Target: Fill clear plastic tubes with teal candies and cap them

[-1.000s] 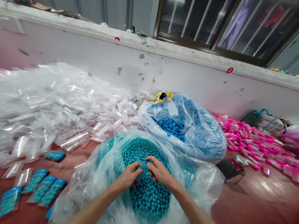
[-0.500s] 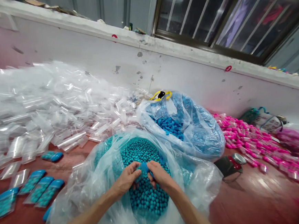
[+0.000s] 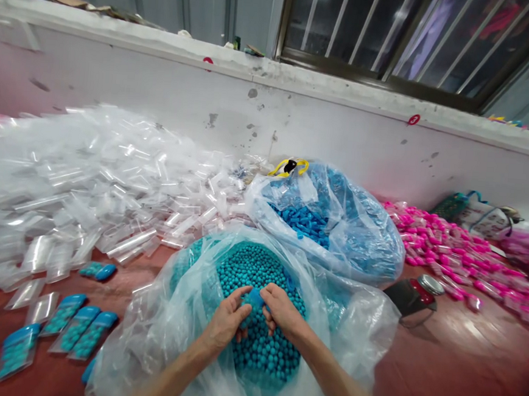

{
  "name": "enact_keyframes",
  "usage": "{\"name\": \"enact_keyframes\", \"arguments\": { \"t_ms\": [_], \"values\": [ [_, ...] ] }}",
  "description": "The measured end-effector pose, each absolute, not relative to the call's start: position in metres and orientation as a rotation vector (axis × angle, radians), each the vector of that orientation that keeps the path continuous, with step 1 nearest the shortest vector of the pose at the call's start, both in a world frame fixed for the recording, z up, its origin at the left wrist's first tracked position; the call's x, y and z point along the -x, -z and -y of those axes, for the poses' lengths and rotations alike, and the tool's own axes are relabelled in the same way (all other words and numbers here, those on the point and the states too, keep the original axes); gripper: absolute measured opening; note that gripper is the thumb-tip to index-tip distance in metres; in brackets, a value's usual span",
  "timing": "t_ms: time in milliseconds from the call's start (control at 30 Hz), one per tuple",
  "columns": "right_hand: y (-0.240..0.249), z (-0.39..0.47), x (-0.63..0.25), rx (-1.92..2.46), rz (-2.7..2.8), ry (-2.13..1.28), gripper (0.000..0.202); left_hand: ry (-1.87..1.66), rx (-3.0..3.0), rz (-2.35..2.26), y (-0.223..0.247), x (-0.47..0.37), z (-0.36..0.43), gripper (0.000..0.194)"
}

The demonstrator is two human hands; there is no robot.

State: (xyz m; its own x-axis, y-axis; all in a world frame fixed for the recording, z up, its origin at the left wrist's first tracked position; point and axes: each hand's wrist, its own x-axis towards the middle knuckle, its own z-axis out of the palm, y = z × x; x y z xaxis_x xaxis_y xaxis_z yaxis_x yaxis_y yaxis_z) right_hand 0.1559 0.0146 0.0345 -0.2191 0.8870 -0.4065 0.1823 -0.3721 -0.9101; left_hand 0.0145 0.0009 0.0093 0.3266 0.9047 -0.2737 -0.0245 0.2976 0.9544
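Observation:
My left hand (image 3: 228,318) and my right hand (image 3: 283,312) meet over an open clear plastic bag (image 3: 351,318) full of teal beads (image 3: 262,341). Between their fingertips is a small clear container with a blue cap (image 3: 253,297). The left fingers pinch its left side, while the right thumb and fingers close on the cap end. Much of the container is hidden by the fingers, and I cannot tell how full it is. Behind the beads lies another bag (image 3: 372,231), holding loose blue caps (image 3: 303,224).
On the red surface (image 3: 460,384) at left lie several bead-filled containers with blue caps (image 3: 79,330). A large heap of clear empty containers (image 3: 101,173) spreads behind them. To the right are a dark object with a metal-lidded jar (image 3: 430,285) and a pile of pink-capped containers (image 3: 444,236).
The view has shifted slightly, so the surroundings sit a little farther right. Both hands stay over the beads, still gripping the blue-capped container, with only a small shift of the fingers.

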Motion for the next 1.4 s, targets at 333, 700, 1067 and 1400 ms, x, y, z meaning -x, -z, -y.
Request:
{"name": "enact_keyframes", "arguments": {
  "t_ms": [333,700,1067,1400],
  "values": [
    [-0.026,-0.013,-0.158,1.503,1.430,-1.507,0.017,-0.769,-1.067,-1.081,-0.013,-0.018,0.006,0.067],
    [-0.024,-0.006,-0.153,1.422,1.258,-1.624,0.027,-0.816,-0.993,-1.068,-0.012,-0.015,0.004,0.065],
    [-0.022,0.003,-0.152,1.308,1.311,-1.579,0.029,-0.852,-0.885,-1.014,-0.013,-0.013,0.005,0.077],
    [-0.019,0.004,-0.153,1.401,1.528,-1.360,0.027,-0.826,-0.906,-1.059,-0.015,-0.011,0.010,0.075]
  ]
}}
